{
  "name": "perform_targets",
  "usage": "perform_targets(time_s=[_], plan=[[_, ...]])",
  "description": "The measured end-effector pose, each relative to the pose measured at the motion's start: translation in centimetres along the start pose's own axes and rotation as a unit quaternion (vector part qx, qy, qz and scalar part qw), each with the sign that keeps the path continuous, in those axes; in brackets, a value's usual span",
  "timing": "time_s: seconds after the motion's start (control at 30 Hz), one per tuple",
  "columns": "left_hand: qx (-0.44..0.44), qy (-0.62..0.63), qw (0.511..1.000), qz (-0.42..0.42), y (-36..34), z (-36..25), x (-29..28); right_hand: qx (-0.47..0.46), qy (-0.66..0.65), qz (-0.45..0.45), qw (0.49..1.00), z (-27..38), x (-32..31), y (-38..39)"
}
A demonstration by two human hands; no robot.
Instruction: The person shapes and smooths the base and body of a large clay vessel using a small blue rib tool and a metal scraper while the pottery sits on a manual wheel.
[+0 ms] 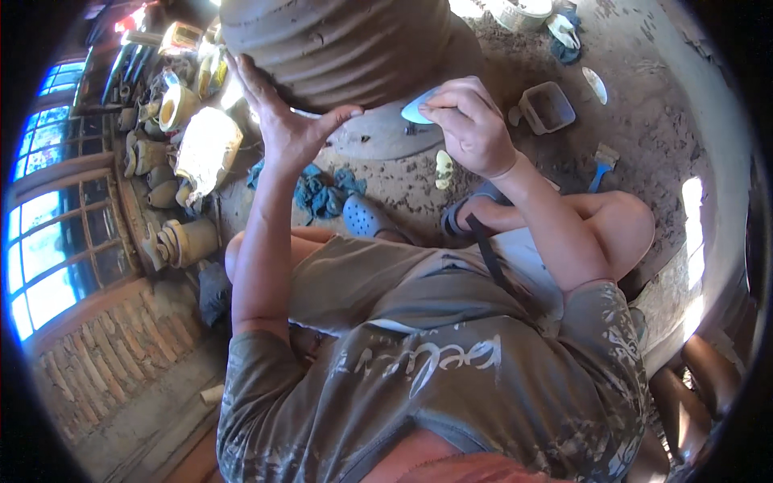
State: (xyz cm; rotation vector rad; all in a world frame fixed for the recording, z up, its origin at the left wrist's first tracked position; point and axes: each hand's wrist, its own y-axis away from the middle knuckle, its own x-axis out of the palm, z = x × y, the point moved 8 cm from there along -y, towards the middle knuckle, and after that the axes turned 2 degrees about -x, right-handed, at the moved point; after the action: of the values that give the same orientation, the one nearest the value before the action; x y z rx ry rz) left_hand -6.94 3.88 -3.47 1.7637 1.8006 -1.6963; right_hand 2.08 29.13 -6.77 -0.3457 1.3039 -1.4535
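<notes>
A large brown clay pot (346,52) with ridged, wavy walls stands at the top of the view, its upper part cut off by the edge. My left hand (286,121) is spread open against the pot's lower left side, thumb stretched along its base. Between the fingers and thumb of my right hand (473,129) is a light-blue, oval pottery scraper (417,107). The scraper is beside the pot's lower right side; whether it touches the clay I cannot tell. A pale round slab (382,141) shows under the pot.
Right of the pot lie a clear plastic tub (549,108), a whitish oval piece (595,84) and a blue-handled brush (602,167). A pale yellow piece (444,170) and a blue cloth (322,193) lie nearer my feet. Several pots (187,243) line the left wall.
</notes>
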Motion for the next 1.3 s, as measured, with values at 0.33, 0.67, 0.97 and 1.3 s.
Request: perform_targets(time_s=[0.33, 0.67, 0.97, 1.3], plan=[[-0.06, 0.1, 0.993, 0.007, 0.5, -0.1, 0.9, -0.026, -0.008, -0.04, 0.999, -1.0, 0.6, -0.7], [-0.068, 0.095, 0.993, 0.006, 0.8, 0.2, 0.7, -0.027, -0.022, -0.027, 0.999, -1.3, 1.2, -0.9], [-0.053, 0.072, 0.996, 0.008, 0.1, 1.0, -0.3, 0.031, -0.013, 0.079, 0.996, -1.1, 1.8, 2.3], [-0.079, 0.123, 0.988, 0.045, -1.0, 0.7, -0.4, -0.03, -0.012, -0.055, 0.998, -0.8, 0.6, -1.2]])
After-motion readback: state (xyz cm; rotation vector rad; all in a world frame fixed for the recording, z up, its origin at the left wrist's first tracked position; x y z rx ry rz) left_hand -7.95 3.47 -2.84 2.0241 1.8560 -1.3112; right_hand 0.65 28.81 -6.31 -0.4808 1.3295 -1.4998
